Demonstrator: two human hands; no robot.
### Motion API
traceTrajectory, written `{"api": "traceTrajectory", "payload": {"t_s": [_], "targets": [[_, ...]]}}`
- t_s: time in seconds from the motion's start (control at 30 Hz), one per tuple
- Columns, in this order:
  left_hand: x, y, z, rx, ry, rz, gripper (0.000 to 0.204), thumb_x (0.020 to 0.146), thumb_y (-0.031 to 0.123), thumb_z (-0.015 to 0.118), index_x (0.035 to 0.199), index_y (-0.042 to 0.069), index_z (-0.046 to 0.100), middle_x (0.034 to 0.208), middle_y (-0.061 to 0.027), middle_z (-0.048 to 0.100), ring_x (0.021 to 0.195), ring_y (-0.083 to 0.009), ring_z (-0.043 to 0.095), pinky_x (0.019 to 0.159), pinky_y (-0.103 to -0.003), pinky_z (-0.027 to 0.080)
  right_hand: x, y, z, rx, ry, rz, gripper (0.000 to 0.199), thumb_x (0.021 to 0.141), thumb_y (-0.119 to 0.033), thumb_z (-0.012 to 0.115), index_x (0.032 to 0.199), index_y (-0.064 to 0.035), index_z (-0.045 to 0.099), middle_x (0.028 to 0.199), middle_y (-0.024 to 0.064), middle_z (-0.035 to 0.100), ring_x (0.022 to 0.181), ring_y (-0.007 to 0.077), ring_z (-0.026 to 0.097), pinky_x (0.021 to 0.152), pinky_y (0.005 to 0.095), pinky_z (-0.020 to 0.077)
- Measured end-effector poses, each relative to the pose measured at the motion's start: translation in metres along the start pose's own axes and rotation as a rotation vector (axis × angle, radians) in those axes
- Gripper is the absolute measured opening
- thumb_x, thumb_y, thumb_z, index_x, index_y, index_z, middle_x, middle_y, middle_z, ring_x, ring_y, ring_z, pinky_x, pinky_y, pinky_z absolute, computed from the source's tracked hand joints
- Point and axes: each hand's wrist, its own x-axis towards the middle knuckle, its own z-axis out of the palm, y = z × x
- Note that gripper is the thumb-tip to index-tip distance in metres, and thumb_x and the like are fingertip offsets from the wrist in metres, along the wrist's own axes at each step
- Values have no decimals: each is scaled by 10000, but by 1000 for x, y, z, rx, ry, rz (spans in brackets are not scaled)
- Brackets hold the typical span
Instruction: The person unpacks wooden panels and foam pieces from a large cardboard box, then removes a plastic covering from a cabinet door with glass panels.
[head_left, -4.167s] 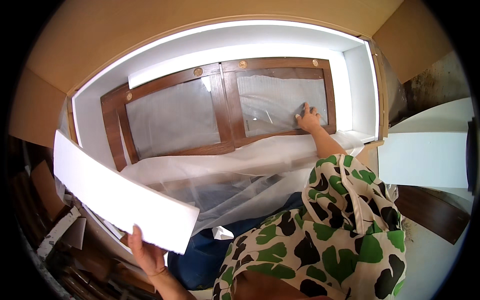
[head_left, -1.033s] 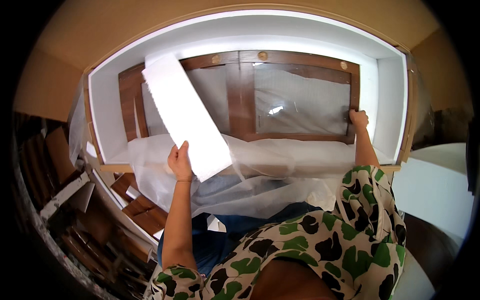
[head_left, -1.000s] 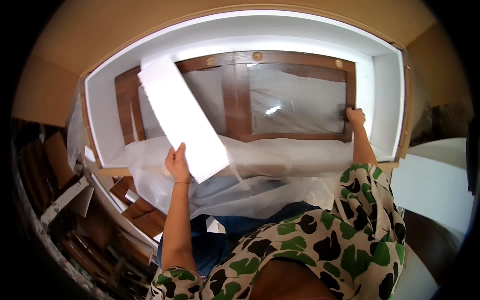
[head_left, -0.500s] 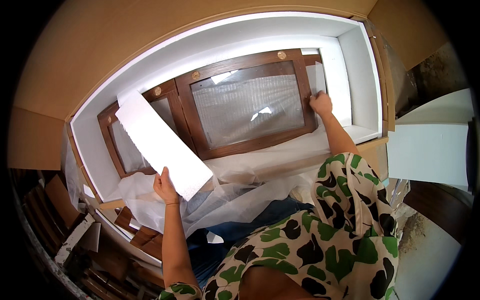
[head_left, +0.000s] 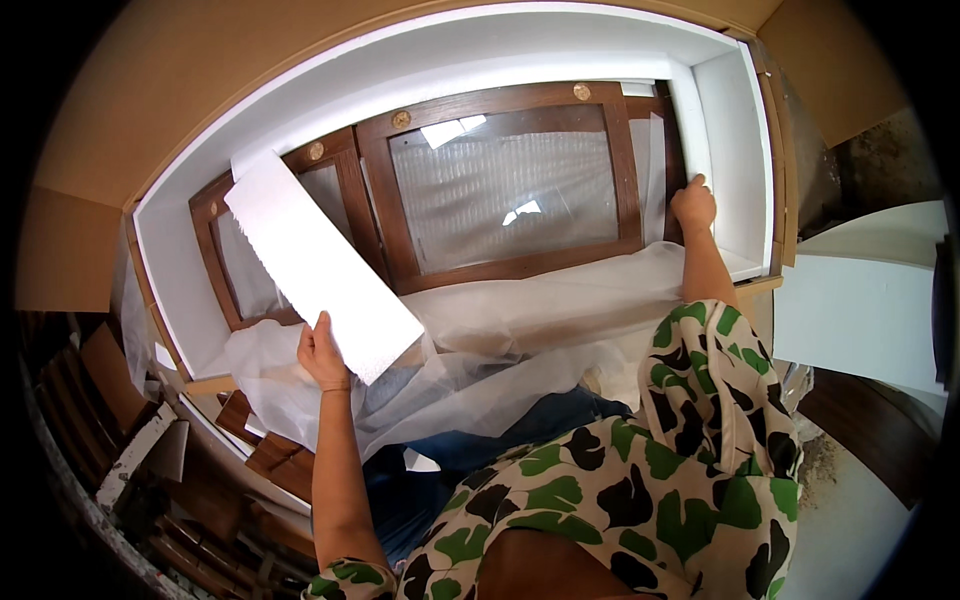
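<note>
My left hand [head_left: 323, 352] grips the lower left edge of a white foam board [head_left: 315, 265]. The board lies slantwise across brown wooden-framed glass doors [head_left: 505, 190] inside a foam-lined box. At the right end, my right hand [head_left: 694, 208] is closed on a narrow white foam strip [head_left: 694, 125] beside the inner end wall; its fingertips are partly hidden. Between the strip and the larger door shows a dark brown wooden edge [head_left: 674, 140]. Thin white foam wrap [head_left: 540, 305] is folded along the near side of the doors.
A white foam lining [head_left: 450, 45] walls the cardboard box [head_left: 65, 250], whose flaps stand out around it. Brown wooden pieces [head_left: 280, 465] lie below left, with more stacked at far left. White panels [head_left: 865, 300] stand to the right.
My right hand has moved right, from the door's edge to the foam strip, which now sits closer to the end wall and looks narrower. My left hand still holds the foam board.
</note>
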Motion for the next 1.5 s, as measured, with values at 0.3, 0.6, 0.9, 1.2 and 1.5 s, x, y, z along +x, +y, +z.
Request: {"api": "traceTrajectory", "payload": {"t_s": [0.3,0.6,0.9,1.2,1.5], "targets": [[10,-8,-7,11,-68,47,291,821,179,602,592,30,503,627,17,509,582,-51,405,519,-213,336,3,40,-29,36,25,119,331,834,-249,444,966,53,478,875,268,617,819,390,618,738,455,495],[8,-8,-5,-88,-90,-17,193,826,161,596,740,-11,590,710,-1,558,635,-67,458,573,-204,372,-6,22,-12,-15,-95,-29,356,842,-272,486,1062,4,435,941,234,595,881,389,594,763,445,489],[6,-2,-5,26,-58,-8,222,825,183,601,709,-6,591,671,8,531,615,-58,418,555,-205,350,-19,-42,-5,-60,-142,-57,589,815,-231,562,1304,-109,258,1244,248,398,984,415,539,809,448,485],[9,-12,-14,81,-72,-41,230,821,200,619,732,-11,595,671,11,531,619,-60,415,558,-208,354,6,-24,20,-134,-239,25,669,853,-152,484,1405,-248,118,1256,256,402,900,353,597,711,403,520],[12,-17,-12,146,-56,28,279,822,216,617,682,-16,549,646,-4,488,613,-76,395,561,-229,352,104,-122,3,550,37,-233,464,819,-255,516,1231,-46,465,1105,164,557,945,300,563,730,428,488]]}}
